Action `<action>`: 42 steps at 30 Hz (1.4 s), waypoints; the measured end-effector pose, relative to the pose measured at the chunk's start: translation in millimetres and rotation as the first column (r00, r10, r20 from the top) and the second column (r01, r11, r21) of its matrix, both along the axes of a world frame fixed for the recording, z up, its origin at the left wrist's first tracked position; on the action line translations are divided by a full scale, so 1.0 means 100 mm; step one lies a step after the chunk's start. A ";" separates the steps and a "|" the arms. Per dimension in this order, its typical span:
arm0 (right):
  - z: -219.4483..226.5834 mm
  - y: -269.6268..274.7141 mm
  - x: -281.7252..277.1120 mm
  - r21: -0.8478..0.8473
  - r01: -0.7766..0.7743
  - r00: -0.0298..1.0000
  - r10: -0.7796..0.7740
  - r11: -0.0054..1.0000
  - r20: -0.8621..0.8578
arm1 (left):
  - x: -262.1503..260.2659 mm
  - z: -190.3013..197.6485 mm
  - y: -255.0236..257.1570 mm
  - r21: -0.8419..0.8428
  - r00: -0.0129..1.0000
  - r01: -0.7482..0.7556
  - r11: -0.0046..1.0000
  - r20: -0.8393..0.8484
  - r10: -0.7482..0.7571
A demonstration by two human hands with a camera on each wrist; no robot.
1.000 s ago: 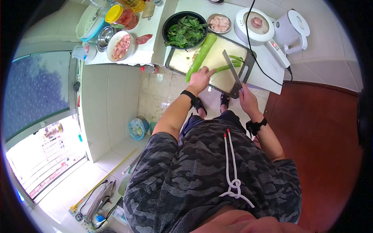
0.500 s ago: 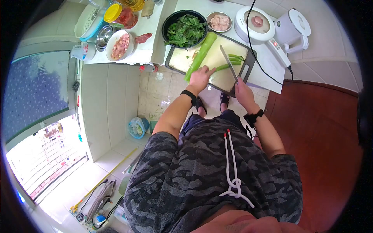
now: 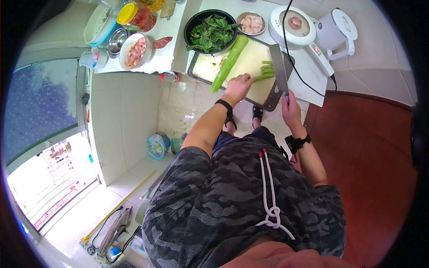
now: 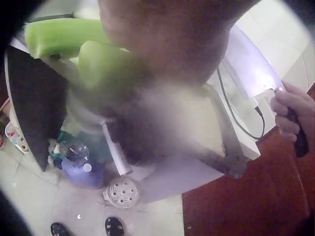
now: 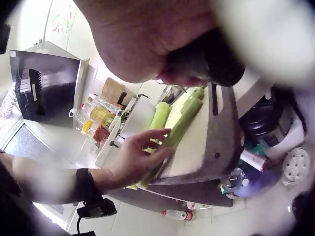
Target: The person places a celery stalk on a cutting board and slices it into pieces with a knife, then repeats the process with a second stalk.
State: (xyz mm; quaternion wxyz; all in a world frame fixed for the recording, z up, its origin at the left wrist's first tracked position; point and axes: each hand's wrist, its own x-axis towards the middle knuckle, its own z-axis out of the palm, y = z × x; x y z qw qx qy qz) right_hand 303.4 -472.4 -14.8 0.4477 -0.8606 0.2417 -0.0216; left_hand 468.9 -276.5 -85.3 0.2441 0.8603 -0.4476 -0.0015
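A thick peeled celtuce stem (image 3: 230, 62) lies slantwise on the cutting board (image 3: 255, 91). Right of it, a second celtuce stem (image 3: 265, 71) with short branching tops sits under my left hand (image 3: 238, 87). Thumb and fingers of that hand pinch this second stem (image 5: 187, 118), as the right wrist view shows. My right hand (image 3: 291, 110) grips the dark handle of a cleaver (image 3: 280, 71). Its broad blade stands over the board's right side, close beside the stem tops. In the left wrist view, the cleaver's blade (image 4: 251, 66) tilts upward from the right hand (image 4: 295, 113).
A black pot of leaves (image 3: 212, 33) and a bowl of pale meat pieces (image 3: 251, 23) stand behind the board. To the right are a white lidded cooker (image 3: 292, 27), a kettle (image 3: 340, 29) and a trailing black cord (image 3: 304, 82). A bowl of meat (image 3: 135, 51) stands left.
The cleaver has moved right, off the stem tops, and its blade has turned to show its broad side. My left hand has shifted right, with the second stem sliding along under it.
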 end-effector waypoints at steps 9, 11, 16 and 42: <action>-0.03 0.26 -0.22 -0.047 -0.107 0.986 0.100 0.993 -0.135 | 0.02 0.13 0.07 -0.012 0.999 -0.037 0.999 -0.036 0.036; -0.03 0.32 -0.21 -0.064 -0.120 0.984 0.111 0.991 -0.137 | 0.02 -0.01 0.14 -0.022 0.998 -0.069 0.997 0.000 0.069; -0.03 0.39 -0.14 -0.125 -0.145 0.979 0.124 0.982 -0.159 | 0.03 -0.11 0.12 -0.043 0.997 -0.079 0.996 -0.009 0.079; -0.08 0.23 -0.05 0.039 0.013 0.999 -0.015 0.999 0.036 | 0.08 -0.15 0.31 0.012 0.975 -0.204 0.979 -0.084 0.204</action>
